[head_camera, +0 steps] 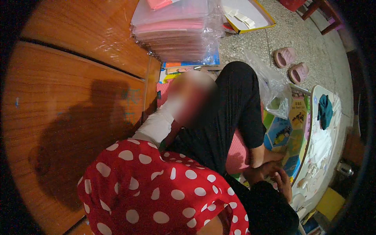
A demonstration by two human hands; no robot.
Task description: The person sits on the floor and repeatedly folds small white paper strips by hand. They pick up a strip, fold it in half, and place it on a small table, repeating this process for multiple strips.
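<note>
A white sleeve comes out of a red polka-dot top and runs up to a blurred patch. My left hand seems to lie within that blur, so its fingers and anything in them cannot be made out. Bare skin of an arm shows at the bottom edge. Beside a bare foot, what looks like my right hand is partly hidden behind a black trouser knee. Its grip is unclear. The other black trouser leg is bent upward over a pink foam mat.
Wooden cabinet panels stand at left. Stacked clear plastic bags sit above, near a yellow-edged tray. A loose plastic bag lies by a low table bearing a dark green cloth. Pink slippers rest on the floor.
</note>
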